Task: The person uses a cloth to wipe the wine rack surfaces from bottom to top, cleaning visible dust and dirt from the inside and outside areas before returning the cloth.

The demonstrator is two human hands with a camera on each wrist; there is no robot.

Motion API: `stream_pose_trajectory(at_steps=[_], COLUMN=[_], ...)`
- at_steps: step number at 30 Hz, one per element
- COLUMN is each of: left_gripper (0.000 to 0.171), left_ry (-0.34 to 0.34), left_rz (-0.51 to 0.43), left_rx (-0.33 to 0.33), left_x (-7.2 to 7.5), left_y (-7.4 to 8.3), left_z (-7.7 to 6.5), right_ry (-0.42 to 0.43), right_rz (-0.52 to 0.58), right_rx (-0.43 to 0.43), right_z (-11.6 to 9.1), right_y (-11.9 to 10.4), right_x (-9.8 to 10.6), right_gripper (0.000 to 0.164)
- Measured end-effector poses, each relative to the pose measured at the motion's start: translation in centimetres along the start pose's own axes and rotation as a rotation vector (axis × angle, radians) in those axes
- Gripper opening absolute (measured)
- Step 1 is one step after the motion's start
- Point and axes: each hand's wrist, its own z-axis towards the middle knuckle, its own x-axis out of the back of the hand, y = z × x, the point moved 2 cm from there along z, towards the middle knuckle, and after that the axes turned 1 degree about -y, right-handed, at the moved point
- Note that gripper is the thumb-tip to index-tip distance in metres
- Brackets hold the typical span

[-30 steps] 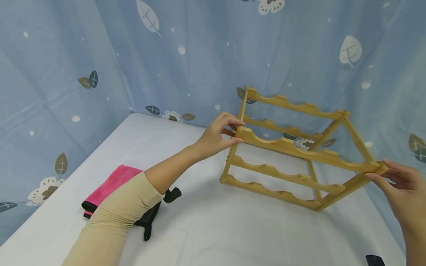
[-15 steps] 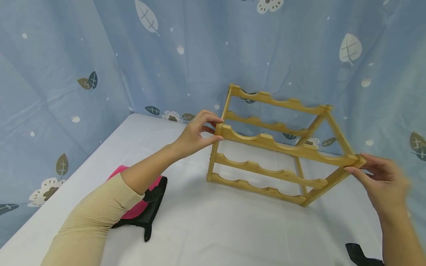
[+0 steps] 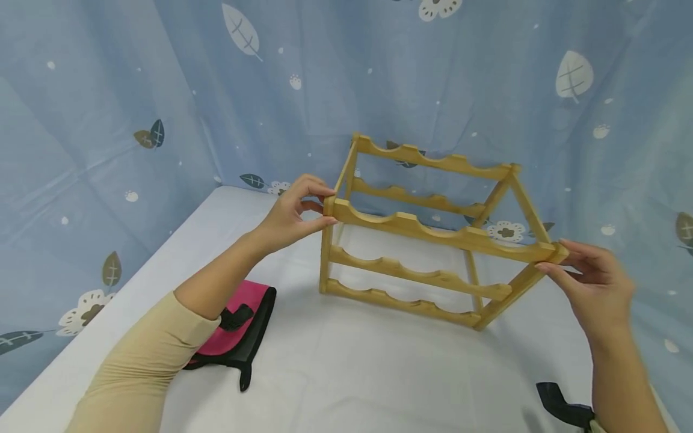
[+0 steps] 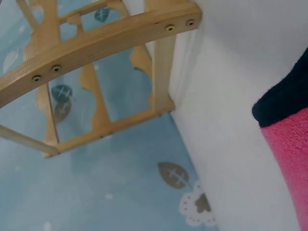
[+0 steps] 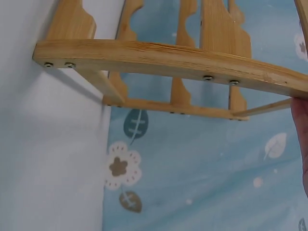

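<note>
A light wooden wine rack (image 3: 411, 227) with scalloped rails stands on the white table in the head view. My left hand (image 3: 295, 207) pinches its upper front left corner between thumb and fingers. At the upper front right corner, my right hand (image 3: 592, 285) grips the end of the same rail. Screws show along the rack's side bar (image 4: 110, 45) in the left wrist view, and the opposite side bar (image 5: 168, 60) crosses the right wrist view. There, only a sliver of my right hand (image 5: 301, 139) shows at the edge.
A folded pink cloth (image 3: 246, 294) with black trim and a loop lies on the table (image 3: 346, 385), partly behind my left forearm. Blue printed fabric (image 3: 303, 72) hangs behind and at the sides. Black wrist mounts (image 3: 563, 406) sit on both arms.
Both hands have moved the wine rack leftward across the table, keeping their hold on its front corners. The pink cloth is now covered differently by my left forearm.
</note>
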Motion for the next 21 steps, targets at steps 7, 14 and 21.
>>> stream_pose_trajectory(at_steps=[7, 14, 21], left_gripper=[0.046, 0.047, 0.051], left_ry=[0.024, 0.059, 0.087], left_rz=[-0.010, 0.025, 0.059], left_rx=[-0.001, 0.014, 0.026], left_x=[1.2, 2.5, 3.0], left_y=[0.0, -0.1, 0.1], left_z=[-0.8, -1.7, -2.3], right_ry=[0.042, 0.061, 0.076], right_rz=[0.004, 0.025, -0.036], right_rx=[-0.015, -0.024, -0.010], right_z=[-0.3, -0.4, -0.7], right_y=[0.1, 0.4, 0.6], right_x=[-1.6, -3.4, -4.3], right_gripper=[0.045, 0.045, 0.047])
